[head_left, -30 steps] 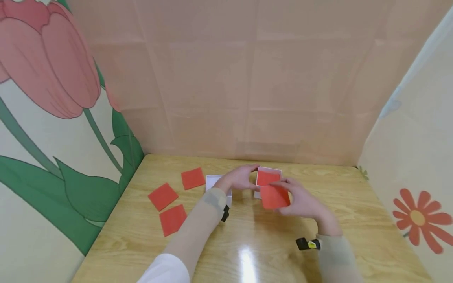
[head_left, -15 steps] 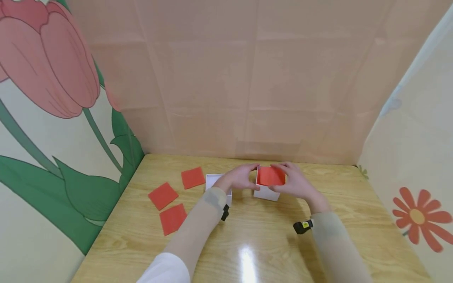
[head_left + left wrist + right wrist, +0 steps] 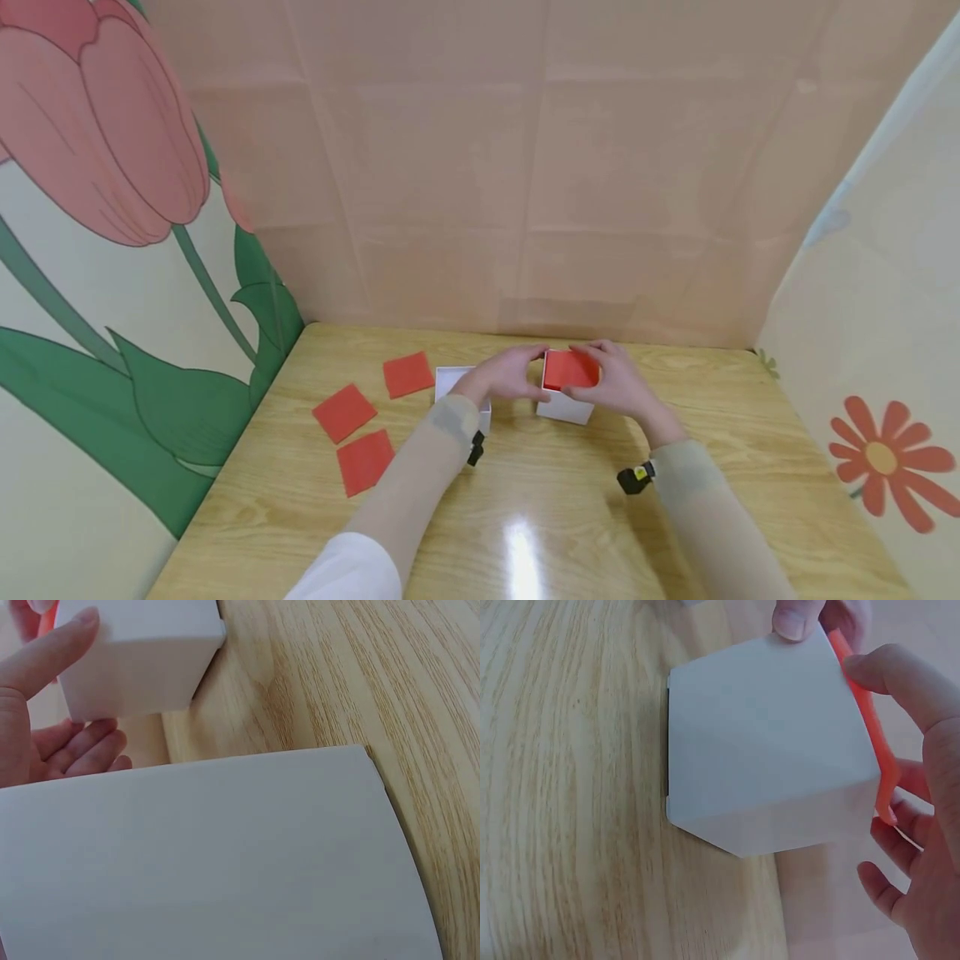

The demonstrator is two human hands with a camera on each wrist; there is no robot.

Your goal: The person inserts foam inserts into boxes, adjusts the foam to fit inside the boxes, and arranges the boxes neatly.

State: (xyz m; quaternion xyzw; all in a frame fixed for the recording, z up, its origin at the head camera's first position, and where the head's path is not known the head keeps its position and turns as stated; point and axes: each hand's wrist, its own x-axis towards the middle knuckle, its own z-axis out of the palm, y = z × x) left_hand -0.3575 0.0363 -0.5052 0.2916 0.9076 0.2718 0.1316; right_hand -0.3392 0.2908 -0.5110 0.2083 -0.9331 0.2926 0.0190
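Observation:
A small white box stands on the table with its top uncovered. My left hand grips its upper left rim, with the thumb on the near wall and the fingers around the far side. A thin, soft red square lies over the top of the box. My right hand pinches that square at its right part, the thumb on the near edge and the fingers at the far edge. In the right wrist view the square bends over the box's rim. What lies beneath it is hidden.
Left of the box is a second white box, partly behind my left forearm. Three red squares lie further left: one at the back, one at the far left, one nearer. Printed cloth walls border the wooden table.
My right hand has carried the red square from in front of the box up and back onto its top. The left hand has stayed on the box.

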